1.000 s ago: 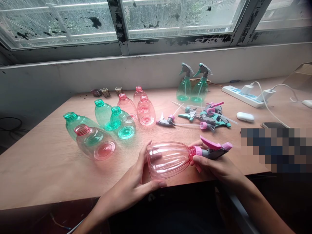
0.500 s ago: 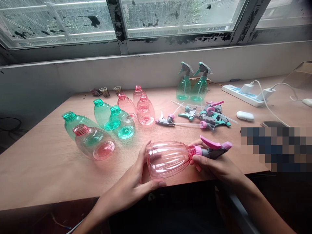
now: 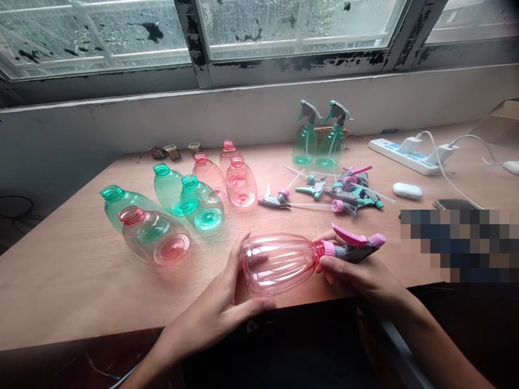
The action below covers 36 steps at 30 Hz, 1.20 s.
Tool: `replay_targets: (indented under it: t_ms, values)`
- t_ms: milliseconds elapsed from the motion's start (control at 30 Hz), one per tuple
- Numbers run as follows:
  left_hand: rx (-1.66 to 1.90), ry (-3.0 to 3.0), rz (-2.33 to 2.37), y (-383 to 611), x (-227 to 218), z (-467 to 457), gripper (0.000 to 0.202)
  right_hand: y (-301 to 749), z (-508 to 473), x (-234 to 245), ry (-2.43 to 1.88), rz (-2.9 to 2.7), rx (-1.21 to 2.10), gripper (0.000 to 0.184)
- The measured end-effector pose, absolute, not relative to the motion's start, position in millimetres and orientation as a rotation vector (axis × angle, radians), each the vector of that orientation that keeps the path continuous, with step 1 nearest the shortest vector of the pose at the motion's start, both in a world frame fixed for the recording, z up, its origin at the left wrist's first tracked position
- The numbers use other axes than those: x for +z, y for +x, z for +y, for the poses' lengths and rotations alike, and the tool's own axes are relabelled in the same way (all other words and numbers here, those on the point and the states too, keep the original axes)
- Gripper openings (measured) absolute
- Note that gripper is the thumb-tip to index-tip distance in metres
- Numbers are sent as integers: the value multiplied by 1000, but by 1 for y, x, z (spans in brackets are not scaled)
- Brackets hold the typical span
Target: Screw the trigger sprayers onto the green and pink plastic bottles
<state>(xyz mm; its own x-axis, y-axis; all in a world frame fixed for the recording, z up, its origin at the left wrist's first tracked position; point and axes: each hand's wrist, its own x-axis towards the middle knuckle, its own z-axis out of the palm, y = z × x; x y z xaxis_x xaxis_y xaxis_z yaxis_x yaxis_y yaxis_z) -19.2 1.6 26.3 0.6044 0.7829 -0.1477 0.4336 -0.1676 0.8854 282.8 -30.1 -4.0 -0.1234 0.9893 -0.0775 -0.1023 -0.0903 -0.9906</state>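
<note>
A clear pink spray bottle point(image 3: 279, 265) lies on its side in the air above the table's front edge, base to the left. My left hand point(image 3: 231, 292) is wrapped round its base end. At the neck, my right hand point(image 3: 352, 275) grips the pink collar point(image 3: 327, 249) with thumb and fingers. The grey-and-pink spray head point(image 3: 357, 248) sits on the neck and points right. Some right fingers are hidden behind the bottle. Beyond the hands lies a pile of loose spray heads point(image 3: 348, 189), grey with pink or green parts.
Open green bottles point(image 3: 208, 202) and pink bottles point(image 3: 242, 183) stand or lean on the left of the table point(image 3: 73, 286). Two green bottles with spray heads point(image 3: 330, 148) stand at the back. A power strip point(image 3: 401, 154), white case point(image 3: 407, 190) and phone point(image 3: 456, 204) are on the right.
The view has shifted very slightly. Both hands keep the same hold on the spray bottle, with no clear movement of it.
</note>
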Motion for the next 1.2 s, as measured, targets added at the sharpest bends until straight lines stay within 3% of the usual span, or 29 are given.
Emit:
replay_targets:
  t_ms: [1200]
  values:
    - [426,1812,976,-18,24,3,107,285,-30,-2,-1146,-1232,1400,35]
